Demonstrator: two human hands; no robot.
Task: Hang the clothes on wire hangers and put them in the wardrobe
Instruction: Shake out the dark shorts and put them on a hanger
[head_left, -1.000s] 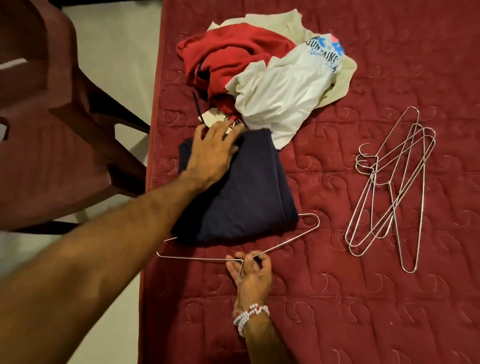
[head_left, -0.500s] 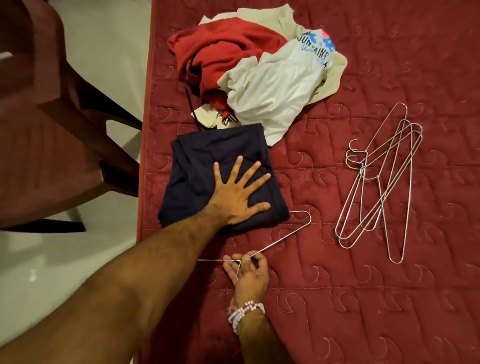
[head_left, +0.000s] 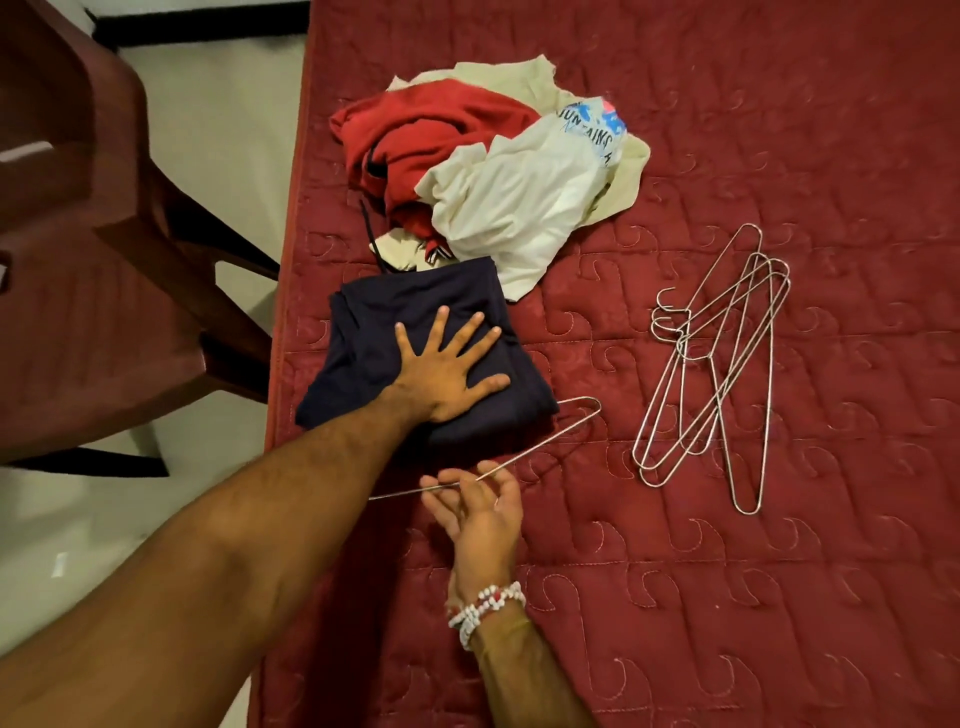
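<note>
A folded navy garment (head_left: 353, 364) lies near the left edge of the bed. My left hand (head_left: 447, 374) presses flat on its middle, fingers spread. One wire hanger (head_left: 550, 436) has its far part tucked under the garment's near edge, and its right corner sticks out. My right hand (head_left: 483, 514), with a bead bracelet on the wrist, pinches the hanger's wire just in front of the garment. Behind the navy garment sits a heap of clothes: a red garment (head_left: 431, 130), a white printed T-shirt (head_left: 519, 197) and a cream garment (head_left: 498, 78).
Several spare wire hangers (head_left: 714, 358) lie overlapped on the red quilted bed cover (head_left: 727, 571) to the right. A dark red plastic chair (head_left: 78, 260) stands on the pale floor (head_left: 218, 130), close to the bed's left edge.
My left hand slid from the navy garment's far edge back to its middle and spread flat. My right hand stays on the hanger, its fingers now looser.
</note>
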